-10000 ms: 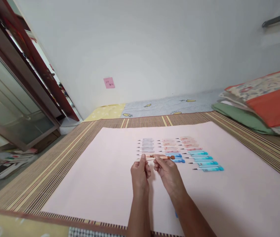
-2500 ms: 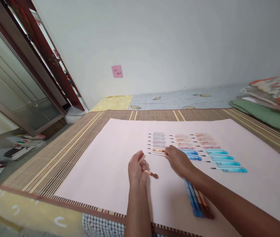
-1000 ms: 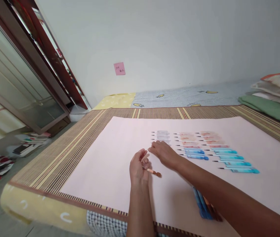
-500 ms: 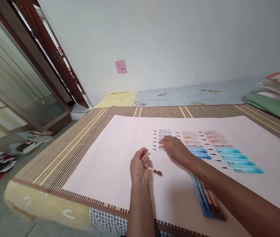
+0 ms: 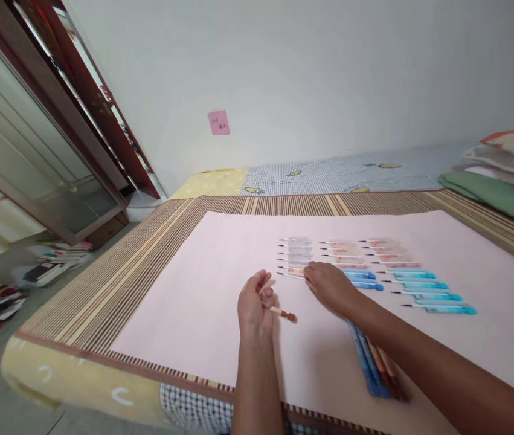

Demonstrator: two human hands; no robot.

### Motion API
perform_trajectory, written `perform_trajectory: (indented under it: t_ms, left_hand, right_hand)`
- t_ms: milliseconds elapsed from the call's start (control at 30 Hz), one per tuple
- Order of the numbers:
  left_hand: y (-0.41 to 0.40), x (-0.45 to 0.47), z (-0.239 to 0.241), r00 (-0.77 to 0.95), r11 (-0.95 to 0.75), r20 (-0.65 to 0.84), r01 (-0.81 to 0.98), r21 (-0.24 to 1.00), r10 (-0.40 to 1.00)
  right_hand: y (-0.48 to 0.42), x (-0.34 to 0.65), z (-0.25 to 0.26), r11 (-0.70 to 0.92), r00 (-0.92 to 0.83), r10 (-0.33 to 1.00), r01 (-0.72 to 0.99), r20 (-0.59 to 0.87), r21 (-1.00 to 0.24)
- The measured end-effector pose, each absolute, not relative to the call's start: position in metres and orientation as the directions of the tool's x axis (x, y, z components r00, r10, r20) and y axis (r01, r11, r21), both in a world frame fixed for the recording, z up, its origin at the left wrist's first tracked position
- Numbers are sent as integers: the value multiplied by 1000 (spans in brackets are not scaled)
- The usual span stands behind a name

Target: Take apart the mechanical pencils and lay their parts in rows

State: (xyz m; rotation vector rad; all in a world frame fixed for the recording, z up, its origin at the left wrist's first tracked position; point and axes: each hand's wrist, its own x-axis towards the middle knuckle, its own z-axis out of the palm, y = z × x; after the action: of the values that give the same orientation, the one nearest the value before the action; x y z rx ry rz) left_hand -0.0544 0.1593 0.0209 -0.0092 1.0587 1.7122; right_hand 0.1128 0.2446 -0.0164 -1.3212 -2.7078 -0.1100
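Over the middle of the pale pink sheet (image 5: pixel 184 302), our left hand (image 5: pixel 253 305) has its fingers curled around a brown-ended pen (image 5: pixel 282 313), whose brown end sticks out to the right. Also over the sheet's middle, our right hand (image 5: pixel 331 287) is at the right ends of a peach pen (image 5: pixel 295 271) and a dark-tipped white rod (image 5: pixel 287 275), lowest in the sheet's leftmost column; its fingers are drawn together, but we cannot tell whether they are clamped on anything. Grey pens (image 5: pixel 298 249) fill the rest of that column. Farther right on the sheet, we see pinkish pens (image 5: pixel 345 254) above blue pens (image 5: pixel 364 286), then turquoise pens (image 5: pixel 442 296) in the outermost column. Toward the sheet's near edge lies a loose bundle (image 5: pixel 369 362) of blue and brown pens; our right forearm (image 5: pixel 420 356) crosses it and hides part of it from us. Beneath the sheet is a striped mat (image 5: pixel 157 241). Past the sheet's far edge, we have a checked cloth (image 5: pixel 320 175), and off to its right a green folded cloth (image 5: pixel 492 194)
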Motion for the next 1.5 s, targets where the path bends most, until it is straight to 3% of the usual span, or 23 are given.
perform_trajectory:
  t_ms: [833,1400,1500]
  left_hand:
    - [160,-52,19,-416,-19,-471,-765,644,778]
    - [160,-51,21,-419,-19,-481,-768,640,770]
    - [159,-52,22,-412,-19,-486,-777,629,771]
  right_hand:
    - [245,105,-20,602,-602,780,797,172,57]
    - [246,107,-11,568,-557,814,822,162,-29]
    - [247,116,-11,560,-535,823,820,192,-117]
